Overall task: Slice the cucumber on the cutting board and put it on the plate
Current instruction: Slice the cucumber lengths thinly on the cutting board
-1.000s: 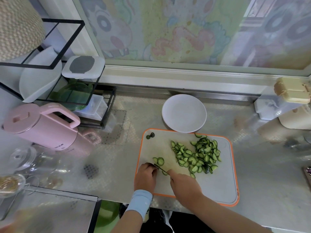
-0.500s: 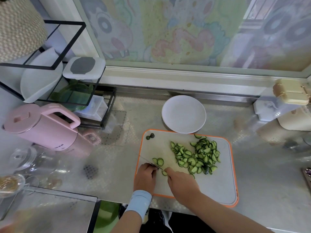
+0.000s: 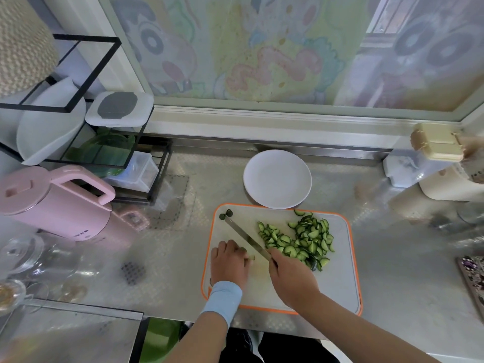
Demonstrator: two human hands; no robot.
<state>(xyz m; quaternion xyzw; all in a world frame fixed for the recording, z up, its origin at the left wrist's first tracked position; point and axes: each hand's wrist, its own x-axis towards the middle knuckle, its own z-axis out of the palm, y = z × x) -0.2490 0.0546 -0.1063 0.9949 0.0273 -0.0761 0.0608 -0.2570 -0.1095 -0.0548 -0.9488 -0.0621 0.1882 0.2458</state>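
A small cucumber stub [image 3: 251, 257] was pinched on the board [image 3: 343, 284] by the left hand [image 3: 230, 264]; the knife [image 3: 245, 237] was gripped by the right hand [image 3: 290, 277]. The slices [image 3: 301, 239] were heaped beside the blade, none yet on the plate [image 3: 277, 179]. Fingertips [image 3: 237, 248] should be kept tucked back, as little was left to cut.

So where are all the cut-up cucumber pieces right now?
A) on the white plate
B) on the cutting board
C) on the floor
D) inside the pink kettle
B: the cucumber slices lie in a pile on the cutting board, and none of them show on the white plate behind it.
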